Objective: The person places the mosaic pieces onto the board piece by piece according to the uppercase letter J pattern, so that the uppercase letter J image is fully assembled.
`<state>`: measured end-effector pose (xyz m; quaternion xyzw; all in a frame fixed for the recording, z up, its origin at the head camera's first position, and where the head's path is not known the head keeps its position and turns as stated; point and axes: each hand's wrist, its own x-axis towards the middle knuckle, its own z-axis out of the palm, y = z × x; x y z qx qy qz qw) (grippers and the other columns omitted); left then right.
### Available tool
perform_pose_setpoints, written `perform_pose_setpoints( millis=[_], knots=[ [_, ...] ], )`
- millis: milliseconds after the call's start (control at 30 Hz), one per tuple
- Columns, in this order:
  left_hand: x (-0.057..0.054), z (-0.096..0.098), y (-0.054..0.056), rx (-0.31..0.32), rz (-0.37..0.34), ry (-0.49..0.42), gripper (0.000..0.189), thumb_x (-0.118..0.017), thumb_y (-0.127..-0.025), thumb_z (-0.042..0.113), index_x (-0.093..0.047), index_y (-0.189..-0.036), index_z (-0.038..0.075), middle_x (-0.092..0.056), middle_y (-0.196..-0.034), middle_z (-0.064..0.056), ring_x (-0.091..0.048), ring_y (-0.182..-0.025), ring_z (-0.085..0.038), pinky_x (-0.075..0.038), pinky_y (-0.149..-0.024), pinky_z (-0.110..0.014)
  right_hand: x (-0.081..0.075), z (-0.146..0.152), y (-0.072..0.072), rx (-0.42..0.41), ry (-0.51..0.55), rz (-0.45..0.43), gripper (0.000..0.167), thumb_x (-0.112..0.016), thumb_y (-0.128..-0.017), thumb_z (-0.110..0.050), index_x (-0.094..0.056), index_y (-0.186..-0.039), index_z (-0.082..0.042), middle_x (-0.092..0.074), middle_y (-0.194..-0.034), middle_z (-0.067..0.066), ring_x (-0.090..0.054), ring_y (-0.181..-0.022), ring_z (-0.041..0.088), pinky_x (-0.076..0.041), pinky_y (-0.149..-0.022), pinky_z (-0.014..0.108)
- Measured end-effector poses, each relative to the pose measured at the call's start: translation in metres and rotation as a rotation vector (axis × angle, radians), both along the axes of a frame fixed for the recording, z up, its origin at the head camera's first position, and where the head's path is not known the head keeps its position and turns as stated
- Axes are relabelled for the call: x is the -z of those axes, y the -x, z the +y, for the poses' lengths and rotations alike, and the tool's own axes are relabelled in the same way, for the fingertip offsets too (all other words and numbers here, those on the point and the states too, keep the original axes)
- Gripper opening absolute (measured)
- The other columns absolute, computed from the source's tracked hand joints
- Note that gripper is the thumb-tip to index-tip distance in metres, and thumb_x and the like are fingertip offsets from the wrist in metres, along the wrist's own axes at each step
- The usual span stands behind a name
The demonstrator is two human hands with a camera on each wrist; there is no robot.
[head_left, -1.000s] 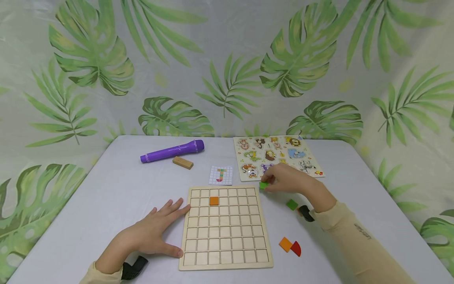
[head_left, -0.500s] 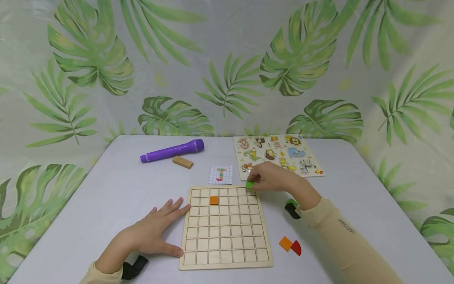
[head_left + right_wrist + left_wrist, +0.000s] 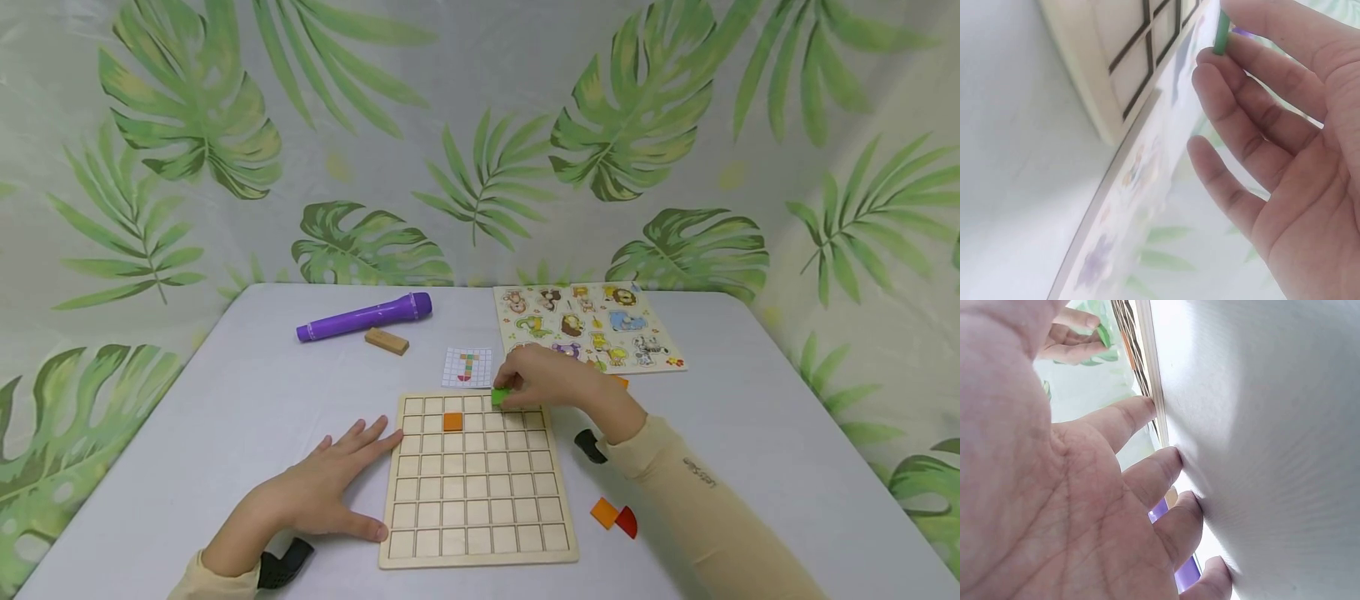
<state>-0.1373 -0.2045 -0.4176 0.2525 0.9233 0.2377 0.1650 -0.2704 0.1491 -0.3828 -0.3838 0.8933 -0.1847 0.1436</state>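
Note:
My right hand [image 3: 543, 377] pinches a green square tile [image 3: 500, 397] between thumb and fingers, above the top rows of a wooden grid board [image 3: 465, 492]. In the right wrist view the green tile [image 3: 1221, 34] shows edge-on at the fingertips. One orange square tile [image 3: 453, 422] lies in a cell of the second row, left of centre. My left hand [image 3: 322, 492] is spread beside the board, thumb and forefinger touching its left edge. The left wrist view shows the fingertips of this hand [image 3: 1141, 481] against the board edge and the white tabletop.
Behind the board lies a pattern card [image 3: 467, 367]. An animal puzzle board [image 3: 592, 321] stands at the back right. A purple microphone [image 3: 365, 317] and a small wooden block [image 3: 387, 341] lie at the back left. An orange tile [image 3: 604, 512] and a red quarter-circle tile [image 3: 626, 522] are right of the board.
My right hand has moved left with the green tile, from beside the board's top right corner to over its upper rows. The left hand has stayed in place.

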Motion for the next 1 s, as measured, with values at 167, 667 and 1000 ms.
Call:
perform_pose_setpoints(
  millis=[167, 667, 1000],
  knots=[
    [-0.001, 0.001, 0.000, -0.004, 0.002, 0.006, 0.120, -0.087, -0.075, 0.069, -0.032, -0.171, 0.022, -0.021, -0.180, -0.015, -0.016, -0.165, -0.052, -0.014, -0.123, -0.084, 0.002, -0.009, -0.003, -0.028, -0.002, 0.023, 0.018, -0.083, -0.095, -0.019, -0.083, -0.109, -0.007, -0.078, -0.099, -0.001, -0.062, -0.083, 0.005, -0.055, -0.078, 0.021],
    [-0.002, 0.001, 0.000, -0.004, -0.002, 0.008, 0.120, -0.087, -0.076, 0.069, -0.032, -0.171, 0.022, -0.021, -0.180, -0.014, -0.016, -0.164, -0.053, -0.014, -0.123, -0.084, 0.006, -0.030, -0.013, -0.053, -0.014, -0.017, 0.020, -0.084, -0.095, -0.020, -0.084, -0.111, -0.008, -0.077, -0.097, -0.002, -0.062, -0.084, 0.006, -0.055, -0.079, 0.021],
    [-0.002, 0.001, 0.000, -0.003, -0.002, 0.009, 0.119, -0.087, -0.076, 0.069, -0.032, -0.171, 0.022, -0.021, -0.180, -0.015, -0.017, -0.164, -0.053, -0.014, -0.122, -0.085, 0.007, -0.036, -0.015, -0.084, -0.023, -0.024, 0.018, -0.083, -0.095, -0.018, -0.083, -0.109, -0.007, -0.077, -0.096, -0.002, -0.063, -0.082, 0.003, -0.057, -0.080, 0.021]
  ],
)
